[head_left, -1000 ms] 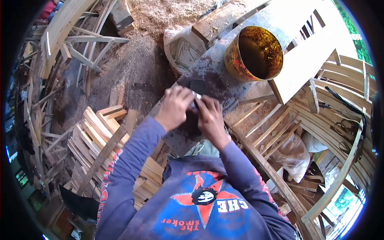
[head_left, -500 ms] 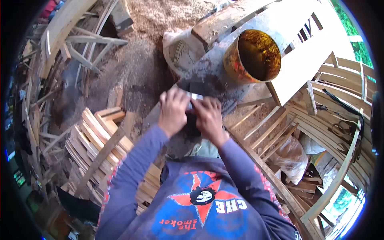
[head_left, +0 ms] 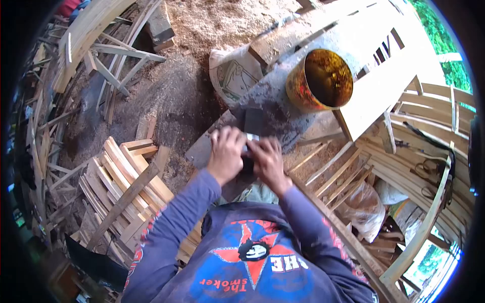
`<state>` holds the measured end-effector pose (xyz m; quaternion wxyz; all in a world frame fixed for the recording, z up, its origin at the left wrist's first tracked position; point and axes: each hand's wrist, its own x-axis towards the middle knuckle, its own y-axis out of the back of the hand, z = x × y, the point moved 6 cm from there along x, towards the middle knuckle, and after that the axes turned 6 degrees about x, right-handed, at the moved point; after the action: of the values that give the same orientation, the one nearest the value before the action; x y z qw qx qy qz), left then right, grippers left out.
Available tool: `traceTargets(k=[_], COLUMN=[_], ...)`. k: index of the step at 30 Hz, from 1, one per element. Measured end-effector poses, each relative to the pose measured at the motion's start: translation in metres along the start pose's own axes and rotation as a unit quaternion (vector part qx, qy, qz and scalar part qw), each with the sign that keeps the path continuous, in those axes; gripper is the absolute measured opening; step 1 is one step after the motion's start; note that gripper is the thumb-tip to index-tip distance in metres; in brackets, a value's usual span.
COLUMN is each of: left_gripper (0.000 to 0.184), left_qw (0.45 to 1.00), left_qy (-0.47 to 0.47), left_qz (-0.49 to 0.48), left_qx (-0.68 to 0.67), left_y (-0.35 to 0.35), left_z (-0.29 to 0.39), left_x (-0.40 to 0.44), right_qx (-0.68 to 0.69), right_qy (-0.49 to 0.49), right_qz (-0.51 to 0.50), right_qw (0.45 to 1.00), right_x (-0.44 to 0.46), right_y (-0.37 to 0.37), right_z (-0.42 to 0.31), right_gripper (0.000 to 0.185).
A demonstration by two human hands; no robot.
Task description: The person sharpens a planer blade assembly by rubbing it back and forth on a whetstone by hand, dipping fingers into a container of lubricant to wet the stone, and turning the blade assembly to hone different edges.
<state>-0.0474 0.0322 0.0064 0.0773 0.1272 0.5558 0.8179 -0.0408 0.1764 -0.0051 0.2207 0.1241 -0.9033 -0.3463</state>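
My left hand (head_left: pixel 226 154) and my right hand (head_left: pixel 268 160) meet just in front of my body, fingers closed on a small shiny metal piece (head_left: pixel 252 137) between them. The piece lies over a dark flat block (head_left: pixel 253 121), which rests on a stained grey board (head_left: pixel 273 108). Most of the metal piece is hidden by my fingers. Beyond my right hand, an open round container (head_left: pixel 319 81) with a mottled yellow and red wall stands on the same board, dark inside.
Stacked wood strips (head_left: pixel 126 177) lie at the left. A printed sack (head_left: pixel 235 73) touches the board's far side. Wooden rails (head_left: pixel 338 219) run along the right, beside a clear plastic bag (head_left: pixel 365 209). Sawdust (head_left: pixel 212 22) covers the ground ahead.
Board, container and hands appear slightly lower in the view, as the camera has shifted. My hands have moved a little toward my body along the dark block, still holding the metal piece.
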Motion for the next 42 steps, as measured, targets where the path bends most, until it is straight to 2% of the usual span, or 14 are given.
traceTargets(k=[3, 5, 7, 11, 13, 17, 19, 21, 25, 31, 33, 37, 39, 42], left_gripper=[0.031, 0.034, 0.032, 0.033, 0.035, 0.04, 0.04, 0.038, 0.039, 0.038, 0.039, 0.041, 0.038, 0.038], left_qw=[1.0, 0.999, 0.999, 1.0, 0.999, 0.994, 0.993, 0.986, 0.98, 0.985, 0.985, 0.987, 0.986, 0.986], left_qy=[-0.013, -0.023, 0.016, 0.004, 0.021, 0.073, 0.097, 0.142, 0.146, 0.137, 0.152, 0.154, 0.166, 0.167], left_qz=[-0.002, 0.04, -0.021, 0.016, 0.03, 0.071, 0.065, 0.034, 0.057, 0.063, 0.002, 0.024, 0.026, 0.017], left_qx=[0.019, 0.012, -0.029, 0.02, 0.009, -0.03, -0.03, -0.079, -0.121, -0.089, -0.084, -0.029, -0.007, -0.002], left_y=[0.008, 0.006, 0.002, 0.006, 0.007, 0.007, 0.006, 0.003, 0.002, -0.001, -0.001, 0.003, 0.006, 0.0], left_z=[-0.022, -0.006, 0.003, -0.021, -0.013, -0.009, -0.01, -0.009, -0.003, 0.007, 0.019, 0.027, 0.015, 0.026], left_x=[0.035, 0.008, -0.004, 0.026, 0.009, -0.019, -0.024, -0.03, -0.026, -0.033, -0.048, -0.046, -0.016, -0.031], right_qx=[0.004, 0.009, -0.007, -0.027, 0.016, -0.003, 0.004, 0.024, 0.004, -0.02, -0.009, -0.035, -0.019, -0.012], right_qy=[-0.007, -0.007, 0.015, 0.024, 0.019, 0.041, 0.044, -0.014, 0.003, 0.014, 0.022, 0.048, 0.045, 0.03], right_qz=[0.031, -0.012, 0.016, 0.024, 0.004, -0.048, -0.044, -0.009, -0.023, -0.082, -0.115, -0.129, -0.128, -0.126], right_qw=[0.999, 1.0, 1.0, 0.999, 1.0, 0.998, 0.998, 1.0, 1.0, 0.996, 0.993, 0.99, 0.991, 0.992], right_x=[0.043, 0.012, 0.001, 0.037, 0.027, 0.013, 0.011, 0.007, 0.008, 0.007, -0.004, 0.005, 0.03, 0.016], right_y=[-0.001, 0.002, 0.005, 0.001, 0.001, 0.008, 0.009, 0.012, 0.015, 0.021, 0.023, 0.02, 0.016, 0.021], right_z=[0.001, -0.001, -0.012, 0.0, 0.0, -0.004, -0.001, 0.005, 0.004, 0.003, -0.002, -0.001, 0.005, 0.007], right_gripper=[0.038, 0.045, 0.039, 0.034, 0.037, 0.044, 0.047, 0.049, 0.045, 0.037, 0.035, 0.037, 0.048, 0.044])
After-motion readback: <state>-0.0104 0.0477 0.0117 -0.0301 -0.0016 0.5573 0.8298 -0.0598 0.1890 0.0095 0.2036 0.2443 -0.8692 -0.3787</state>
